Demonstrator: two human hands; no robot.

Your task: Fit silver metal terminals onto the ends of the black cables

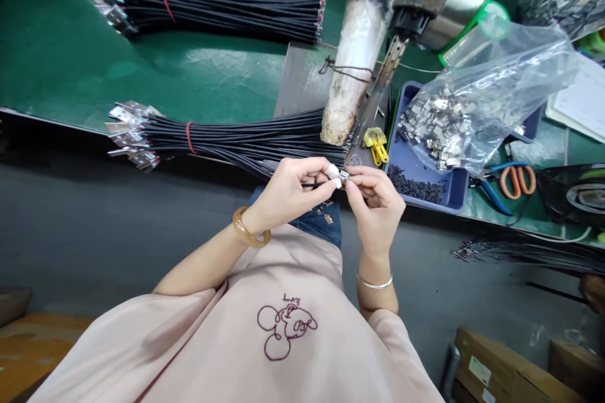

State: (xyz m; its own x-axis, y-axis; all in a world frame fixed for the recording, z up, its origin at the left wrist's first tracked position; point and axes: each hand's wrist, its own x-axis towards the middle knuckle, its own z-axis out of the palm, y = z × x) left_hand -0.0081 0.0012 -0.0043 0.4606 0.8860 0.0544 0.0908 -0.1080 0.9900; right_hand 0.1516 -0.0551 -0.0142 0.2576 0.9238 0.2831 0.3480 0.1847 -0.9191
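My left hand (293,192), with white covers on the thumb and index fingertip, pinches the end of a black cable (309,185). At that end sits a small silver metal connector piece (345,174). My right hand (377,201) has its thumb and index finger closed on the connector piece from the other side, so the fingertips of both hands nearly meet. Just behind the hands lies a bundle of black cables (236,138) tied with a red band, with flat metal connectors at its left end. A yellow clip-like holder with a sponge (377,146) stands close beyond my right fingers.
A blue tray (456,198) holds small black tubes and a plastic bag of metal shells (439,129). A soldering iron (378,88) and a whitish wrapped tube (347,75) slant down near the hands. Orange-handled pliers (517,180) lie right. More cable bundles (227,9) lie at the back left.
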